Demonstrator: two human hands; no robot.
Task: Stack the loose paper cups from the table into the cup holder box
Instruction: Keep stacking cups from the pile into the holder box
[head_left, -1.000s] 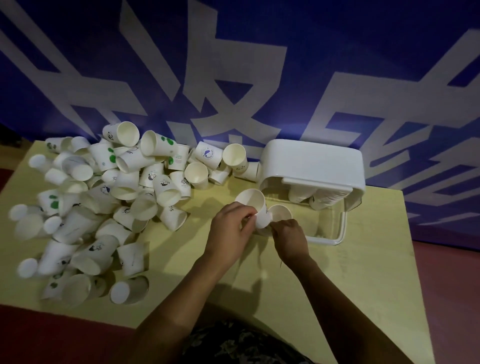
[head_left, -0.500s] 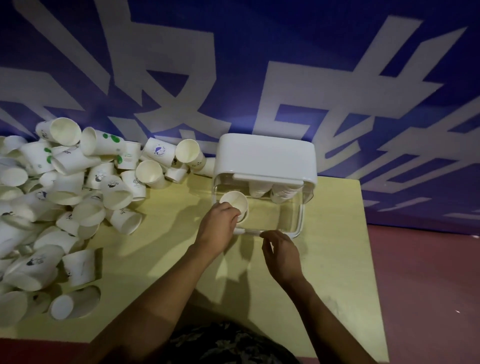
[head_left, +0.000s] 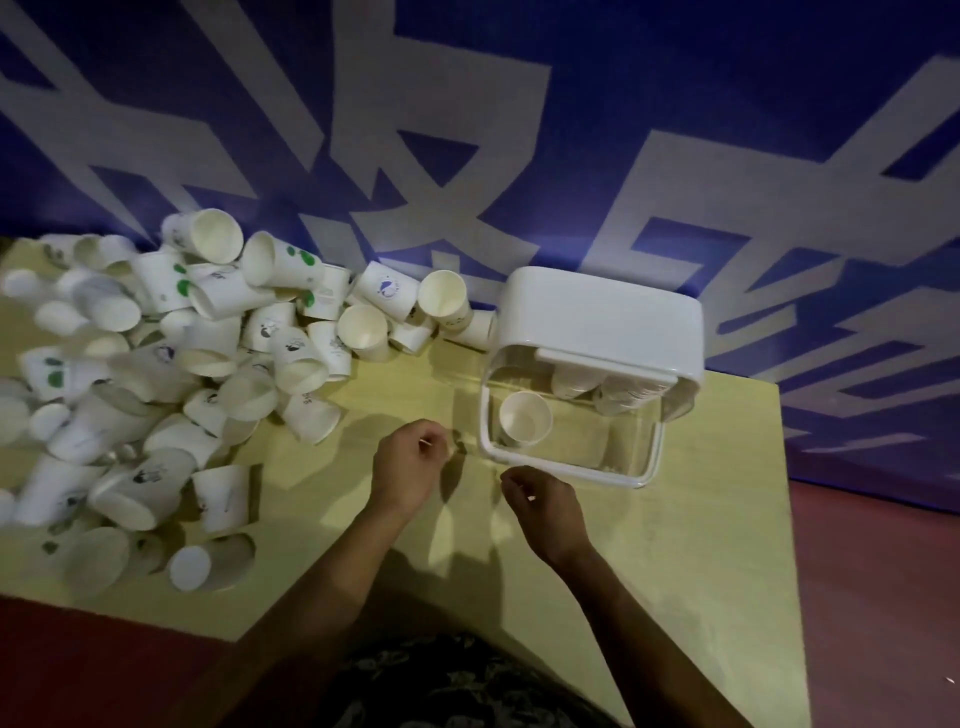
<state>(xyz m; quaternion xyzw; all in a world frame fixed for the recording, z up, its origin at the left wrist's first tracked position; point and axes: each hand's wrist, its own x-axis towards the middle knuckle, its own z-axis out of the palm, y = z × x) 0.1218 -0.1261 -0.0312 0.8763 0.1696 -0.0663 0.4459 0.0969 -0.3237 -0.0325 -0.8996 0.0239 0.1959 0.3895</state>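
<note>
Worktop (head_left: 675, 545): yellow, set against a blue wall with large pale lettering; near left corner cut away, so anything nudged off the pile toward that edge could drop to the red floor
Cup pile (head_left: 171, 374): dozens of loose paper cups heaped on the left half, most on their sides, several leaning on each other; judged unstable, pulling one from low down may roll its neighbours
Cup holder box (head_left: 597, 306): clear body, white lid raised at the back, standing right of the pile; a clumsy push on the front rim could slide it
Stacks under lid (head_left: 597, 384): two short stacks at the back, partly hidden
Single cup (head_left: 524, 423): alone in the box's front left corner, mouth toward us, not nested on the stacks; may tip or block later cups
Left hand (head_left: 410, 460): above the worktop beside the box, fingers loosely curled, holding nothing
Right hand (head_left: 545, 501): near the box's front edge, fingers loosely curled, empty
</note>
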